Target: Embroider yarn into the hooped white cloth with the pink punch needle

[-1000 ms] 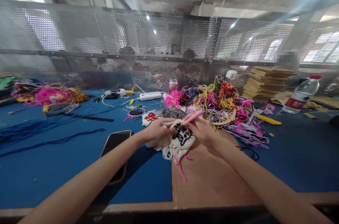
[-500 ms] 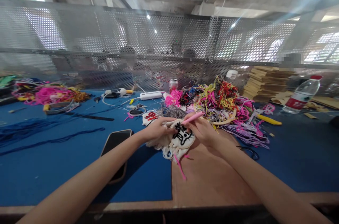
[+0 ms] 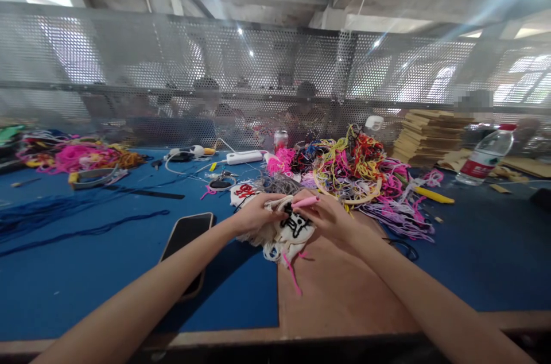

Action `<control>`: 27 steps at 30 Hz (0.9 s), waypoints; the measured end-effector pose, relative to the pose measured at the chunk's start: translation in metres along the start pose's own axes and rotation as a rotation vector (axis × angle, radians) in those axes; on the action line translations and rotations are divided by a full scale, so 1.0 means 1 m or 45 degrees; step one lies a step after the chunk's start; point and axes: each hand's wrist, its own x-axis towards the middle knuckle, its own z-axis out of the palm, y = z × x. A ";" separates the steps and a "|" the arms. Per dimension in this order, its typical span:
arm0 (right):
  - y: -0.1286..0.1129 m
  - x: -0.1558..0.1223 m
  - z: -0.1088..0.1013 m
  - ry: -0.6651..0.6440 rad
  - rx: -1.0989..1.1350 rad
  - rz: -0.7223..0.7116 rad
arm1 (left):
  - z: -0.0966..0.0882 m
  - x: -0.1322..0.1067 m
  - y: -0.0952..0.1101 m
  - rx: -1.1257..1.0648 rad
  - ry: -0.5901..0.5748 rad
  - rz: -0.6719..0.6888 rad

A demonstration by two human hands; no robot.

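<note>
My left hand (image 3: 258, 216) is closed on a piece of cream embroidered cloth (image 3: 307, 233), fingers on its upper left part. Black yarn forms a looped design on its face, and loose cream yarn hangs below. My right hand (image 3: 333, 216) grips a pink pen-shaped tool (image 3: 306, 201) across the cloth's upper edge; its working tip is hidden. A pink yarn strand (image 3: 293, 275) trails from the bottom of the cloth. Just behind my left hand lies a white patch with red stitching (image 3: 241, 192).
A phone (image 3: 189, 237) lies left of the cloth. Behind my right hand is a tangled heap of coloured yarn (image 3: 344, 160) with a wooden hoop (image 3: 359, 201). Further right are a yellow cutter (image 3: 434, 195), a water bottle (image 3: 484, 157) and stacked brown cardboard (image 3: 426, 137). A perforated metal screen (image 3: 267, 59) stands behind.
My right hand has turned, and the pink tool now lies flatter and a little lower over the cloth. The left hand keeps its hold. The view has shifted slightly.
</note>
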 end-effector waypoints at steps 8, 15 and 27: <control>-0.003 0.002 0.003 -0.221 -0.386 0.078 | 0.002 0.000 0.001 0.004 -0.042 0.051; 0.001 0.002 0.008 -0.029 -0.179 0.111 | 0.002 0.002 -0.004 0.004 0.014 -0.003; 0.000 0.003 0.003 0.071 0.104 0.364 | 0.003 0.002 -0.004 -0.079 0.009 -0.080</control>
